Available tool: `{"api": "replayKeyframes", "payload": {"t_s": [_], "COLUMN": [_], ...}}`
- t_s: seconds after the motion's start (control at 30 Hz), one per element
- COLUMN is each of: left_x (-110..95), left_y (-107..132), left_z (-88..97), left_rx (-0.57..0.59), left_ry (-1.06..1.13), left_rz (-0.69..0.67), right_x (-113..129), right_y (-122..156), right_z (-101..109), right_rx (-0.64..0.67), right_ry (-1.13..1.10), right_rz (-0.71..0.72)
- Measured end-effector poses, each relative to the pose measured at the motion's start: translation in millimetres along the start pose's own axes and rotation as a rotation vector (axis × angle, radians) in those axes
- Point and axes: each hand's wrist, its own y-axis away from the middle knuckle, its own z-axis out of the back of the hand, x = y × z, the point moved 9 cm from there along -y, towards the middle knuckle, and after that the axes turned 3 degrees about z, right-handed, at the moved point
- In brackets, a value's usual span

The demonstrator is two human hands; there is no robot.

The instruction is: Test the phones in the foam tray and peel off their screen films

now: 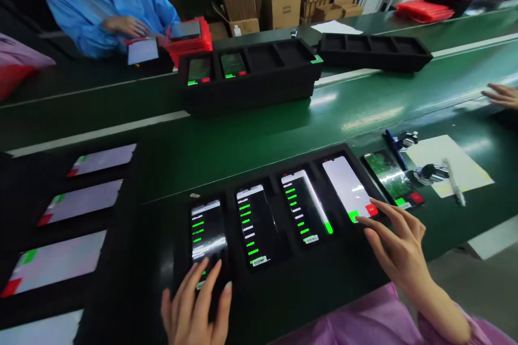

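Four slots of a black foam tray (259,175) in front of me each hold a lit smartphone. My left hand (198,307), fingers spread, rests at the lower end of the leftmost smartphone (208,226), whose dark screen lists green and white lines. Two similar list screens show on the second smartphone (253,221) and the third smartphone (303,205). On the right, my right hand (399,237) is open, fingertips at the green and red boxes of a white-screened smartphone (343,183). Neither hand grips anything.
Another smartphone (390,175) lies right of the tray, near a blue pen (395,150), a white pen (454,183) and paper (465,159). White-screened phones fill a left tray (133,210). Across the line stand black trays (251,86); a person in blue (149,0) handles a phone.
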Motion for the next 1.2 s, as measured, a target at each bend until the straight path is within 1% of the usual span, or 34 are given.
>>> {"api": "replayKeyframes", "payload": {"t_s": [0.07,0.17,0.27,0.33,0.37,0.43,0.5,0.53,0.6,0.67,0.73,0.77,0.83,0.9,1.0,1.03,1.13,1.17,1.2], "left_x": [-9,-20,-31,-39,-41,-44,-36,-26,2,33,54,60,65,65,63,63,64,60,52], "left_y": [-17,-44,-65,-73,-75,-76,-72,-69,-63,-56,-49,-47,-46,-47,-45,-42,-30,-26,-24], "left_z": [-5.9,-14.9,-23.5,-31.0,-35.4,-42.1,-41.8,-38.5,-27.6,-15.0,-9.3,-9.0,-10.4,-10.8,-7.7,-3.8,12.0,16.1,18.1], "left_rx": [-0.009,0.035,0.092,0.119,0.135,0.169,0.186,0.178,0.124,0.066,0.094,0.130,0.193,0.216,0.223,0.199,0.065,0.025,0.000], "left_ry": [-0.060,-0.191,-0.277,-0.284,-0.286,-0.281,-0.246,-0.212,-0.140,-0.105,-0.106,-0.116,-0.141,-0.157,-0.135,-0.128,-0.104,-0.093,-0.082], "left_rz": [-0.021,-0.037,-0.029,-0.016,-0.013,-0.009,0.019,0.055,0.161,0.299,0.402,0.433,0.468,0.481,0.486,0.488,0.506,0.497,0.464], "right_x": [13,40,55,53,48,29,2,-11,-33,-44,-47,-48,-54,-60,-63,-64,-64,-59,-52], "right_y": [-20,-52,-74,-79,-79,-75,-70,-67,-62,-58,-56,-55,-53,-53,-52,-50,-45,-43,-42], "right_z": [-9,-35,-53,-55,-53,-45,-37,-34,-35,-39,-42,-42,-36,-30,-21,-17,-4,-1,1], "right_rx": [0.025,0.092,0.079,0.051,0.032,-0.019,-0.054,-0.057,-0.027,0.023,0.059,0.056,0.007,-0.035,-0.007,0.004,-0.017,-0.025,-0.028], "right_ry": [-0.068,-0.105,-0.117,-0.133,-0.143,-0.153,-0.136,-0.120,-0.085,-0.042,-0.020,-0.031,-0.086,-0.133,-0.159,-0.171,-0.185,-0.190,-0.201], "right_rz": [0.066,0.187,0.218,0.214,0.207,0.169,0.097,0.060,0.009,-0.009,-0.008,-0.022,-0.081,-0.125,-0.100,-0.094,-0.083,-0.072,-0.055]}}
